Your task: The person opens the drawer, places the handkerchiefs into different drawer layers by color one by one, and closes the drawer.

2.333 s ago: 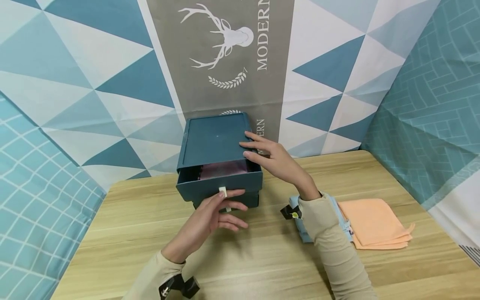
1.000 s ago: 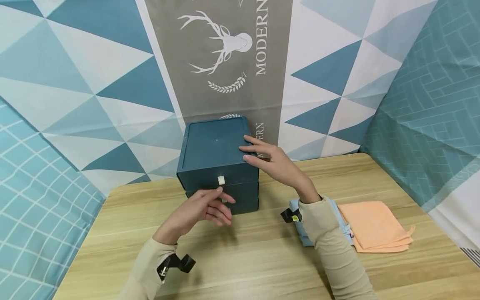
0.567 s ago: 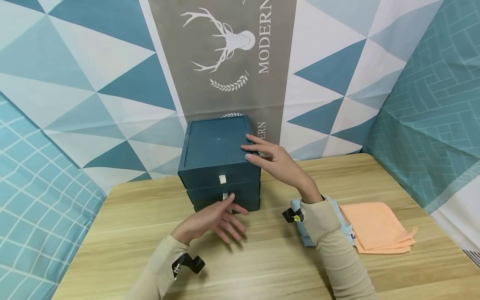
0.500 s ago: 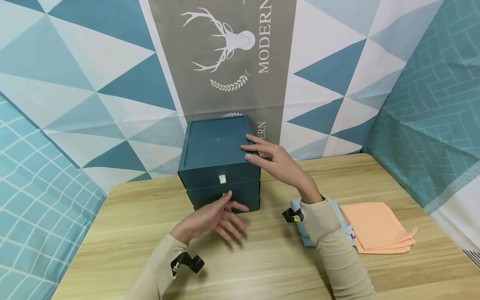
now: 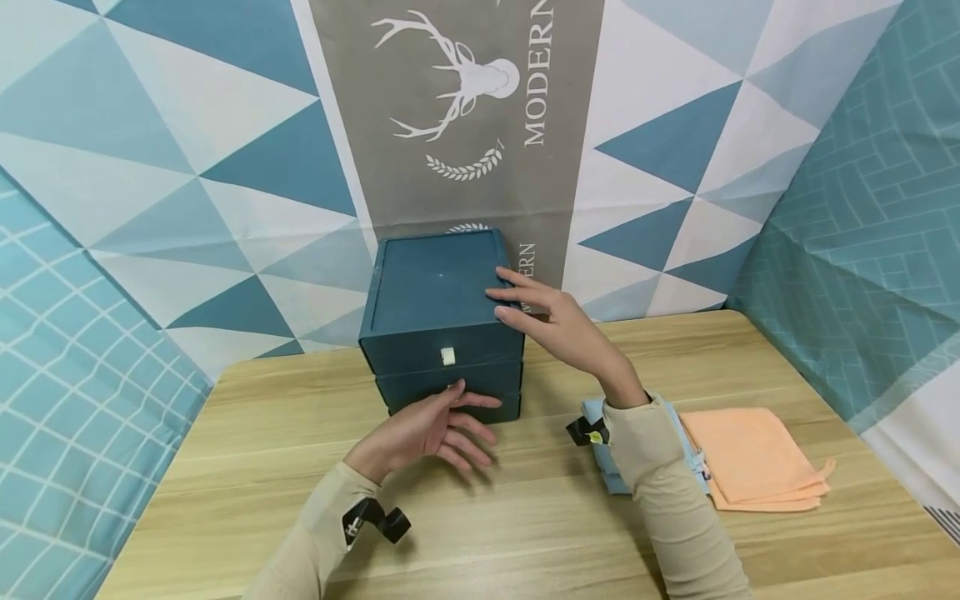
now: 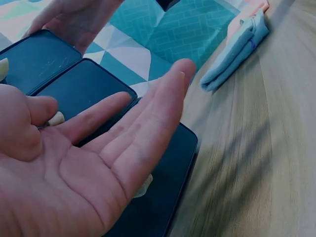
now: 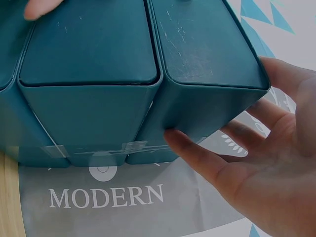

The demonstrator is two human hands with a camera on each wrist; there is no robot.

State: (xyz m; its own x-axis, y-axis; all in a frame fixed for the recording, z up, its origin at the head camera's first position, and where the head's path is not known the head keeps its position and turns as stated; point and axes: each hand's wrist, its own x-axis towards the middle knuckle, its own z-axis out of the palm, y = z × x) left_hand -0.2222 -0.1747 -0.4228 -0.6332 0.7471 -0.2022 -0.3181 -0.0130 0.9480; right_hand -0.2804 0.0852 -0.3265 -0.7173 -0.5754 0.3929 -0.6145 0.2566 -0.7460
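- Head view first:
 - Dark teal drawer box point(image 5: 438, 321) at the back middle of the desk point(image 5: 525, 508), against the patterned backdrop point(image 5: 187, 167), straight ahead of both hands; drawers stacked one above another, fronts facing the person, all shut.
 - Left hand point(image 5: 431, 425) low in front of the lower drawers, fingers spread and relaxed, fingertips at the second drawer front near its pale pull tab point(image 5: 447, 356); nearer to the lower drawers than the right.
 - Right hand point(image 5: 558, 329) higher, straight fingers laid on the right edge of the box top, nothing gripped.
 - Folded light-blue cloth point(image 5: 611, 467) and orange cloth point(image 5: 753, 458) to the right, well apart from the box.
- Left wrist view:
 - Palm point(image 6: 89, 168) open and upturned, fingers extended over the dark drawer fronts point(image 6: 84, 89), holding nothing; contact not clear here.
- Right wrist view:
 - Fingers point(image 7: 197, 153) straight, pressed against the side of the teal box point(image 7: 148, 74) at its upper corner; no curl round it.
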